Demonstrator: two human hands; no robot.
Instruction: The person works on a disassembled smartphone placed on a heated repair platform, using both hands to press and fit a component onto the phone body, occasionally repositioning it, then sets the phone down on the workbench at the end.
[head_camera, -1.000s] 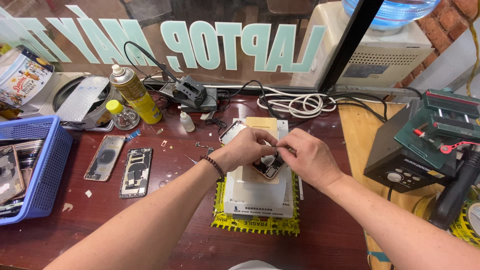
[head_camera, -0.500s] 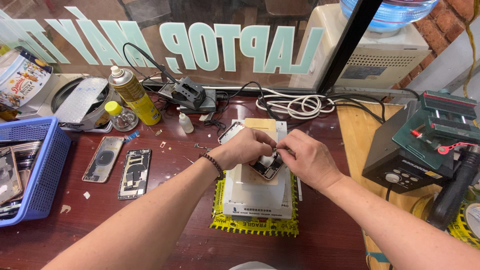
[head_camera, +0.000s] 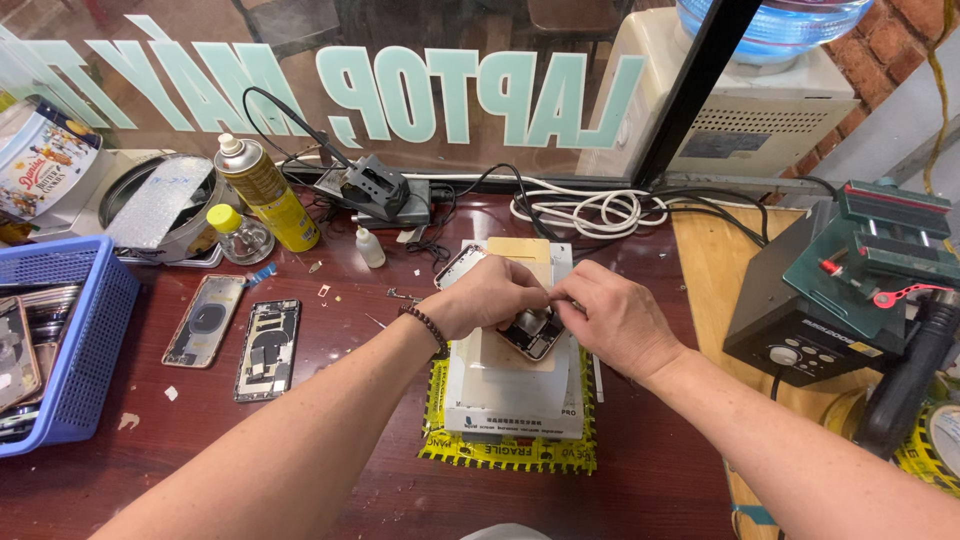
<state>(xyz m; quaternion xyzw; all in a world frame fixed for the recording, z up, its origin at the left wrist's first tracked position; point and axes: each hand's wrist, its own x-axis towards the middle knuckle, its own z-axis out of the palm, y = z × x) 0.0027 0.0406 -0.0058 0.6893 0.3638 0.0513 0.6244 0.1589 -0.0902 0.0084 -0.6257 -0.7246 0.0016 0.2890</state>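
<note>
Phone (head_camera: 533, 333) on white plate, between left hand (head_camera: 490, 298), right hand (head_camera: 612, 318)

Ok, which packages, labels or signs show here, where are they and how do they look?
Window lettering: big pale green letters across the glass, mirrored.
Spray can: yellow, labelled, upright at back left.
Tin: white with pictures, far left.
Tape: yellow with black print, under the white machine.

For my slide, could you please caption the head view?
Left hand and right hand work on a small phone part atop a white heating-plate machine.
</note>
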